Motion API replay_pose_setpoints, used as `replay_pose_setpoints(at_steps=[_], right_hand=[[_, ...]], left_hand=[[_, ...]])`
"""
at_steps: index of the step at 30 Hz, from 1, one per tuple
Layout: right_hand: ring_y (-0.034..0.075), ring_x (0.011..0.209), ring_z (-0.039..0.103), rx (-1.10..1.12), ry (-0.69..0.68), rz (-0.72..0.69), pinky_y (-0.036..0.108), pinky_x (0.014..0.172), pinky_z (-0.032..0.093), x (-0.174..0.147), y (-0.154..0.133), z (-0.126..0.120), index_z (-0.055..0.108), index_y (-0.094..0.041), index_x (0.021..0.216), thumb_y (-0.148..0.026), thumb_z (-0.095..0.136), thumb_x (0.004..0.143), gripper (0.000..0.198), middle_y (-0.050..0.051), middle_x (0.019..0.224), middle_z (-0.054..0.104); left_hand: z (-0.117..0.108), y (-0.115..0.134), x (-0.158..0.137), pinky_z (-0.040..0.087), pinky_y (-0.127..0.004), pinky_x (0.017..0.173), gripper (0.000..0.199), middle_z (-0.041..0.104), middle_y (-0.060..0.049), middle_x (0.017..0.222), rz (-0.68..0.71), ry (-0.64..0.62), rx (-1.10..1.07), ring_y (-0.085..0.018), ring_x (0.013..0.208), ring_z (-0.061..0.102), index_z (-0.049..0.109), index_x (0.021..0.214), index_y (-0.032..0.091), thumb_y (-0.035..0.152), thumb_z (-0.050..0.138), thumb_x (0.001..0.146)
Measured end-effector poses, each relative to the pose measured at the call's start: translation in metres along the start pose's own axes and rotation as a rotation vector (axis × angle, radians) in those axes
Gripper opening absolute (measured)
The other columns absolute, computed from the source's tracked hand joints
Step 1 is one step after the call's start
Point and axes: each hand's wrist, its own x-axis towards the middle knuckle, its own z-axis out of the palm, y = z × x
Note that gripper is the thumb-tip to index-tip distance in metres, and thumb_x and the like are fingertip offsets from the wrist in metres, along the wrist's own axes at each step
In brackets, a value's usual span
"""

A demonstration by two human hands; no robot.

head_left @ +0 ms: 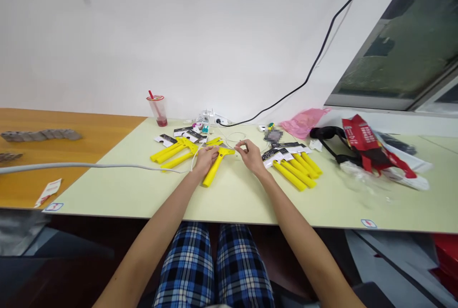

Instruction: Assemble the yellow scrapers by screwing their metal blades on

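Observation:
My left hand (205, 160) grips the head of a yellow T-shaped plastic tool (213, 172), whose handle slants down toward the table's front edge. Just right of the tool's head, my right hand (250, 156) is closed in a pinch; what lies between its fingertips is too small to make out. More yellow T-shaped tools (178, 154) lie in a loose pile left of my left hand, beside black-and-white cards (166, 140). Right of my right hand, several yellow tools (291, 174) lie in a row, with black-and-white cards (274, 156) at their far ends.
A pale green table (136, 193) meets the wall. Toward the back stand a cup with a straw (158, 110) and a power strip (214, 118) with cables. A pink bag (304, 122), black headphones-like object (329, 134) and red packaging (370, 146) lie right. A grey cable (107, 165) crosses left.

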Motion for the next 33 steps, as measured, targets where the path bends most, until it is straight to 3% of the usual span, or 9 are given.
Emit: replay_pose_setpoints(at_steps=[4,11,19,25,33], right_hand=[[0.021,0.085,0.062,-0.092,-0.092,-0.136,0.032,0.077,0.050,-0.002,0.001,0.011,0.068,-0.021,0.099,-0.027,0.066,0.101,0.006,0.011,0.116,0.070],[0.022,0.090,0.064,-0.216,-0.116,-0.117,0.033,0.084,0.050,-0.004,0.007,0.014,0.069,-0.021,0.101,-0.021,0.069,0.100,0.001,0.009,0.115,0.067],[0.021,0.084,0.061,-0.174,-0.171,-0.045,0.034,0.083,0.048,-0.001,0.007,0.010,0.072,-0.021,0.092,-0.039,0.072,0.102,0.020,0.007,0.103,0.070],[0.019,0.075,0.058,-0.116,-0.165,-0.011,0.033,0.079,0.047,-0.002,0.002,0.007,0.075,-0.021,0.088,-0.050,0.073,0.098,0.030,0.007,0.099,0.072],[0.019,0.067,0.057,-0.059,-0.175,0.131,0.031,0.068,0.045,-0.001,-0.003,0.003,0.075,-0.021,0.087,-0.059,0.078,0.089,0.038,0.002,0.077,0.068]], left_hand=[[0.000,-0.004,-0.001,0.064,-0.028,0.074,0.016,0.082,-0.011,0.091,0.008,-0.042,0.012,-0.017,0.074,0.079,0.070,0.096,0.012,0.015,0.084,0.088],[0.000,-0.005,0.001,0.066,-0.030,0.073,0.020,0.081,-0.011,0.091,0.012,-0.088,0.038,-0.018,0.073,0.079,0.070,0.096,0.013,0.016,0.086,0.084],[0.001,-0.004,0.001,0.068,-0.031,0.074,0.022,0.081,-0.010,0.087,-0.004,-0.065,0.052,-0.017,0.071,0.079,0.068,0.098,0.013,0.015,0.086,0.084],[0.002,-0.003,-0.001,0.068,-0.034,0.075,0.020,0.081,-0.010,0.086,-0.008,-0.068,0.041,-0.018,0.072,0.079,0.068,0.097,0.013,0.014,0.084,0.085],[0.002,-0.003,0.000,0.068,-0.036,0.075,0.028,0.080,-0.010,0.086,-0.003,-0.073,0.018,-0.019,0.071,0.078,0.068,0.097,0.014,0.017,0.090,0.081]])
